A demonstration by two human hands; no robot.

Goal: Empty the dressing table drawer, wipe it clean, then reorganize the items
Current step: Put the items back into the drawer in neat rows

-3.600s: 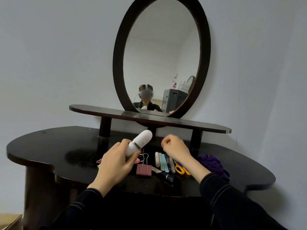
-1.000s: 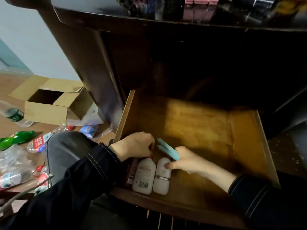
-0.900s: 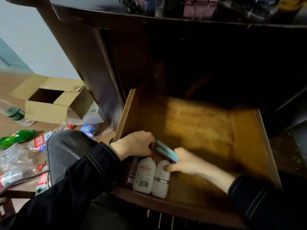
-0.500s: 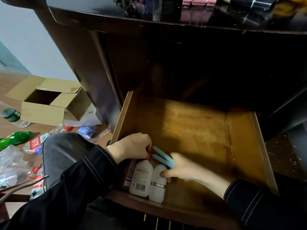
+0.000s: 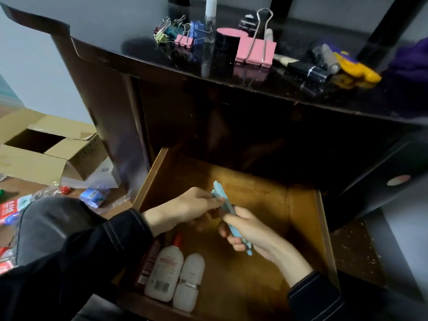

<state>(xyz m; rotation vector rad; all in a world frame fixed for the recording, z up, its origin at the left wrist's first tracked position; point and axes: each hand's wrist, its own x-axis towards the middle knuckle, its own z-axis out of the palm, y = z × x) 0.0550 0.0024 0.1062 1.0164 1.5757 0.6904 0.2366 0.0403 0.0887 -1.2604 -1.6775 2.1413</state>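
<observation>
The wooden drawer (image 5: 303, 212) is pulled out under the dark dressing table (image 5: 143, 63). In its near left corner lie a white bottle with a red cap (image 5: 165, 272), a white capsule-shaped container (image 5: 190, 283) and a dark red item (image 5: 148, 262) against the side wall. Above the drawer, my right hand (image 5: 252, 232) grips thin light-blue strips (image 5: 222, 200). My left hand (image 5: 192, 207) pinches their upper end. Both hands are raised off the drawer floor.
On the tabletop sit pink binder clips (image 5: 254, 54), small coloured clips (image 5: 171, 33), a clear spray bottle (image 5: 209, 31), a black jar with pink lid (image 5: 228, 49), dark tubes (image 5: 310, 70), yellow-handled scissors (image 5: 359, 70) and purple cloth (image 5: 410, 59). An open cardboard box (image 5: 44, 144) and plastic bottles litter the floor at left.
Both hands have lifted from the bottles, carrying the blue strips up above the drawer. My view has tilted up, bringing the tabletop items into sight.
</observation>
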